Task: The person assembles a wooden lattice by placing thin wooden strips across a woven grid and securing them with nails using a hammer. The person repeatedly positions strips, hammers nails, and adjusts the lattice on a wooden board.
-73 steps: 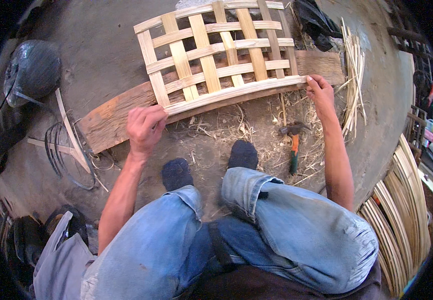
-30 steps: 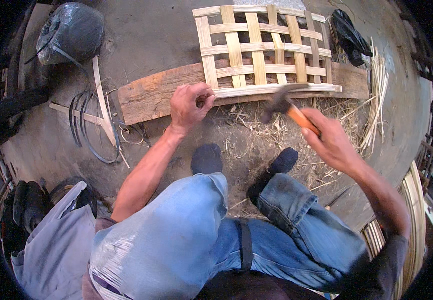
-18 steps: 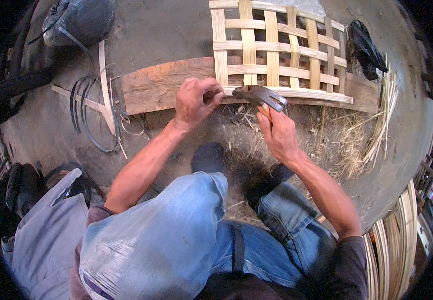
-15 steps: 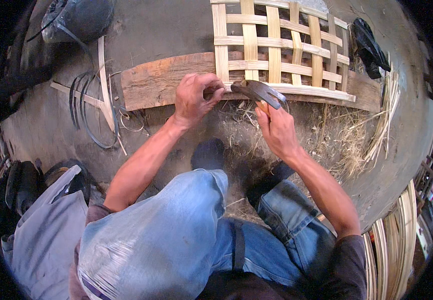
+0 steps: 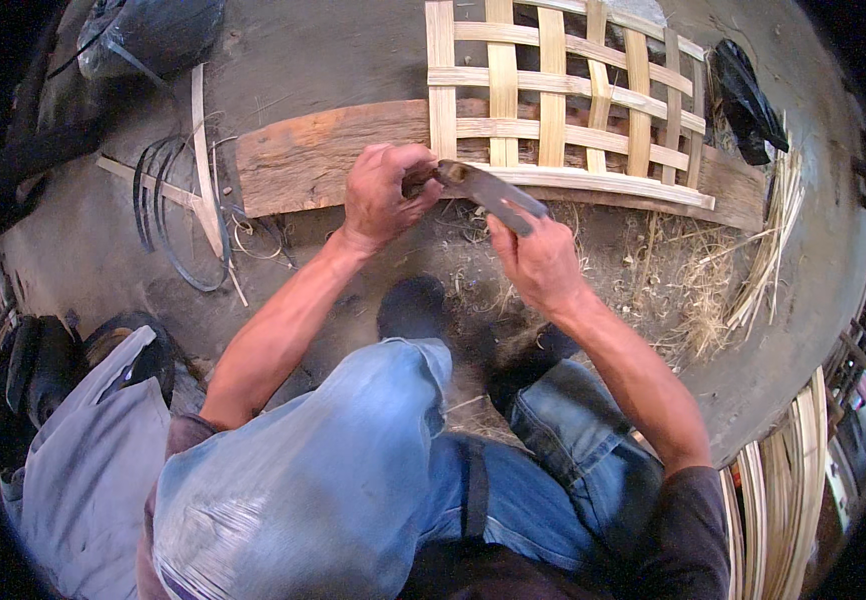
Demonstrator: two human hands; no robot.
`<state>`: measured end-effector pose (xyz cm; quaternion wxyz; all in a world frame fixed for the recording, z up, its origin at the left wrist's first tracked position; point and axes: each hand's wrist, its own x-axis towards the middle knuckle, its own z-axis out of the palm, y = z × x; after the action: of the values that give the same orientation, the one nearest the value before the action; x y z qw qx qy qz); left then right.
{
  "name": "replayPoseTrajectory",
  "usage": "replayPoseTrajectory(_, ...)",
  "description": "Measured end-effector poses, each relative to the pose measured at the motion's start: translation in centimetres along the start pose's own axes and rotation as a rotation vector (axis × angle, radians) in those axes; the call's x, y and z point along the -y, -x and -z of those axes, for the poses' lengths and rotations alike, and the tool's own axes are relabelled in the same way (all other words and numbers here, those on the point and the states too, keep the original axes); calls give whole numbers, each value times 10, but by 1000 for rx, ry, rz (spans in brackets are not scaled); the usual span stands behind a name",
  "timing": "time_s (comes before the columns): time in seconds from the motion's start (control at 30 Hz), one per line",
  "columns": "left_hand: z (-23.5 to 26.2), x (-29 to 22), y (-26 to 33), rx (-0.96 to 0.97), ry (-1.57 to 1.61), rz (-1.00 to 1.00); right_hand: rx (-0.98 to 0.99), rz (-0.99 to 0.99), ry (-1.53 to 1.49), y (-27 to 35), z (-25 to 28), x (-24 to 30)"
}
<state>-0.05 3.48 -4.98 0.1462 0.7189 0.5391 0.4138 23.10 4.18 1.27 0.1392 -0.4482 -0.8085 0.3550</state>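
Note:
My right hand [image 5: 543, 262] is closed round the handle of a claw hammer [image 5: 490, 192]. The hammer's head is slightly blurred and lies beside the fingertips of my left hand [image 5: 381, 200]. Those left fingers are pinched together at the near left corner of a woven lattice of pale split-bamboo strips [image 5: 502, 85]; whatever they grip is too small or hidden to make out. Under the lattice's near edge lies a long, weathered wooden board [image 5: 328, 155], with a doubled strip along that edge.
Coiled dark strapping [image 5: 158, 205] and loose pale strips [image 5: 202, 140] lie left of the board. Shavings [image 5: 708, 285], thin sticks [image 5: 779, 235] and a black plastic bag [image 5: 743, 105] are at the right. Long bamboo strips [image 5: 803, 480] stand near right; grey cloth [image 5: 93, 470] lies near left.
The hammer has swung left and its head has come up against the left fingertips. My right hand moved left with it, while the left hand stays at the lattice corner.

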Motion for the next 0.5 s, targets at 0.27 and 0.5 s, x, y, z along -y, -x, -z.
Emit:
replayPoseTrajectory(0.27,-1,2,-1,-3,24,-5,5,38,7,-1,1,1)
replayPoseTrajectory(0.5,1,-1,-7,-15,-3,-36,-51,-18,-31,0,8,4)
